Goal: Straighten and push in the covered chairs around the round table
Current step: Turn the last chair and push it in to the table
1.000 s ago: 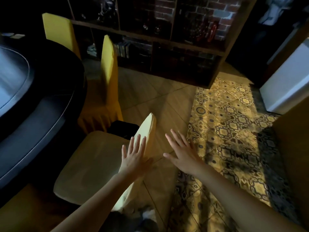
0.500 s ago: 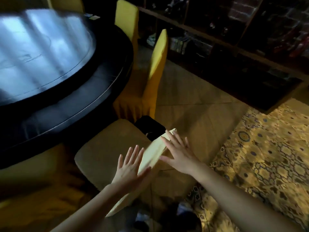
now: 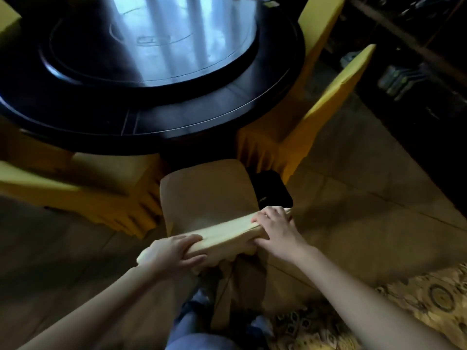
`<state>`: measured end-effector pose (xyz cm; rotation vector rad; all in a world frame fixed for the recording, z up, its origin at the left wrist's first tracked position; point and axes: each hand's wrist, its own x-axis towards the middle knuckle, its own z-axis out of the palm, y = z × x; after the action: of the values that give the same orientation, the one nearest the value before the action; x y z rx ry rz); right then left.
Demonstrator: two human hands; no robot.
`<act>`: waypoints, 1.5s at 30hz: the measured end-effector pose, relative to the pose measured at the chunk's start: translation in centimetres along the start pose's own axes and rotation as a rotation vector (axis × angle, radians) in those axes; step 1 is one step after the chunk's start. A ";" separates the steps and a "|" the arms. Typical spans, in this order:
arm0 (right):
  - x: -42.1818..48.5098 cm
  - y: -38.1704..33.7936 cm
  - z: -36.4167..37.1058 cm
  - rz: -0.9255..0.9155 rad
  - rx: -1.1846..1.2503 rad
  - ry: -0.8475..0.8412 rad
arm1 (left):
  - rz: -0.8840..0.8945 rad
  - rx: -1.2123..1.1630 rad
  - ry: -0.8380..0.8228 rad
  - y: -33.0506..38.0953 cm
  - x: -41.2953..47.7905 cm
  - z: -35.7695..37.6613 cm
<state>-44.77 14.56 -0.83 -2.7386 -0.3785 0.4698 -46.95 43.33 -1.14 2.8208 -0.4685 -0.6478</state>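
A chair in a pale yellow cover (image 3: 207, 195) stands right in front of me, its seat facing the dark round table (image 3: 177, 117). My left hand (image 3: 171, 253) grips the left end of its backrest top and my right hand (image 3: 278, 231) grips the right end. The seat's front edge is just short of the table rim. Another yellow covered chair (image 3: 328, 97) stands to the right at the table, a third (image 3: 321, 18) beyond it, and one (image 3: 75, 183) on the left has its seat under the rim.
A glass turntable (image 3: 182, 34) lies on the table. A black object (image 3: 271, 189) sits on the floor by the chair's right side. Dark shelving (image 3: 417, 59) runs along the right. A patterned rug (image 3: 417, 304) covers the floor at lower right. My feet are under the backrest.
Both hands went from flat and open beside the backrest to gripping its top. My view swung left, so the chair now faces the table squarely.
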 end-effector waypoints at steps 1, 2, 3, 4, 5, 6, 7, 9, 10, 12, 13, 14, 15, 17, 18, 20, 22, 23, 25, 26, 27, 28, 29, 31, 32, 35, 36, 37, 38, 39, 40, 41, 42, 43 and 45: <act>0.1 0.2 0.0 -0.011 -0.006 0.006 | -0.006 0.007 0.070 0.1 -0.5 0.2; 0.3 0.3 0.1 -0.020 -0.014 0.005 | -0.016 0.010 0.142 0.1 -0.8 0.4; 0.4 0.3 0.1 -0.030 -0.024 0.005 | -0.025 0.013 0.197 0.1 -1.0 0.5; 0.5 0.5 0.1 -0.042 -0.031 0.009 | -0.023 0.016 0.241 0.1 -1.0 0.7; 0.6 0.6 0.1 -0.052 -0.038 0.016 | -0.006 0.024 0.289 0.1 -0.9 0.7; 0.8 0.7 0.2 -0.060 -0.043 0.025 | 0.016 0.041 0.338 0.0 -0.7 0.8; 1.0 0.8 0.1 -0.066 -0.048 0.034 | 0.027 0.063 0.373 0.0 -0.6 0.7; 1.8 0.9 -0.2 -0.079 -0.057 0.046 | 0.016 0.094 0.396 -0.2 0.0 0.5; 2.3 0.9 -0.4 -0.085 -0.063 0.046 | 0.001 0.096 0.387 -0.3 0.4 0.3; 3.7 0.9 -0.9 -0.091 -0.076 0.055 | -0.038 0.087 0.360 -0.9 1.5 -0.3; 4.5 0.9 -1.2 -0.088 -0.080 0.058 | -0.049 0.084 0.355 -1.2 2.2 -0.7; 5.4 0.8 -1.5 -0.083 -0.084 0.057 | -0.056 0.084 0.352 -1.6 2.9 -1.0; 6.3 0.6 -1.8 -0.076 -0.088 0.055 | -0.063 0.085 0.342 -2.1 3.6 -1.5; 7.9 0.3 -2.2 -0.064 -0.094 0.052 | -0.072 0.091 0.310 -3.2 5.1 -2.4; 8.8 0.1 -2.3 -0.057 -0.096 0.052 | -0.073 0.099 0.295 -3.8 5.8 -2.9; 10.6 -0.1 -2.4 -0.050 -0.102 0.062 | -0.073 0.126 0.279 -5.2 7.3 -3.7; 12.5 -0.3 -2.7 -0.048 -0.110 0.066 | -0.069 0.150 0.278 -6.4 8.8 -4.5; 13.6 -0.4 -3.0 -0.042 -0.107 0.061 | -0.064 0.159 0.276 -6.9 9.6 -5.0; 15.8 -0.5 -3.9 -0.028 -0.103 0.048 | -0.071 0.168 0.281 -7.8 11.6 -6.2; 17.0 -0.4 -4.5 -0.023 -0.103 0.041 | -0.081 0.170 0.281 -8.3 12.7 -6.8; 18.1 -0.4 -5.0 -0.019 -0.102 0.034 | -0.086 0.170 0.278 -8.7 13.7 -7.4; 19.1 -0.4 -5.5 -0.017 -0.105 0.027 | -0.080 0.171 0.276 -9.1 14.6 -8.0; 19.9 -0.3 -5.8 -0.019 -0.112 0.023 | -0.063 0.174 0.280 -9.5 15.2 -8.2; 20.6 -0.1 -6.0 -0.029 -0.146 0.016 | -0.020 0.179 0.293 -10.1 15.8 -8.3; 20.5 0.0 -5.9 -0.031 -0.163 0.015 | -0.006 0.175 0.296 -10.2 15.7 -8.1; 20.4 0.2 -5.7 -0.025 -0.179 0.011 | 0.018 0.154 0.300 -10.3 15.6 -7.8; 20.5 0.1 -5.9 -0.019 -0.172 -0.008 | 0.021 0.141 0.291 -10.3 15.7 -7.9; 20.6 0.0 -6.1 -0.007 -0.166 -0.033 | 0.021 0.131 0.279 -10.3 15.8 -8.1; 20.6 -0.1 -6.3 0.008 -0.167 -0.065 | 0.015 0.123 0.263 -10.3 15.8 -8.2; 20.6 -0.1 -6.5 0.023 -0.179 -0.102 | 0.004 0.112 0.252 -10.2 15.9 -8.2; 20.7 -0.2 -6.6 0.040 -0.198 -0.139 | -0.011 0.087 0.249 -10.1 16.0 -8.1; 20.8 -0.4 -6.7 0.056 -0.217 -0.168 | -0.031 0.045 0.249 -10.0 16.1 -8.0; 20.9 -0.7 -6.9 0.074 -0.231 -0.191 | -0.056 0.000 0.244 -9.9 16.3 -8.0; 21.1 -1.0 -7.0 0.084 -0.239 -0.199 | -0.081 -0.041 0.229 -9.8 16.6 -8.1; 21.3 -1.6 -7.2 0.077 -0.250 -0.180 | -0.114 -0.091 0.146 -9.8 17.2 -8.4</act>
<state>-23.09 20.63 0.39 -2.9701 -0.4014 0.7380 -25.91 47.50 -3.05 2.7975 -0.2480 -0.4664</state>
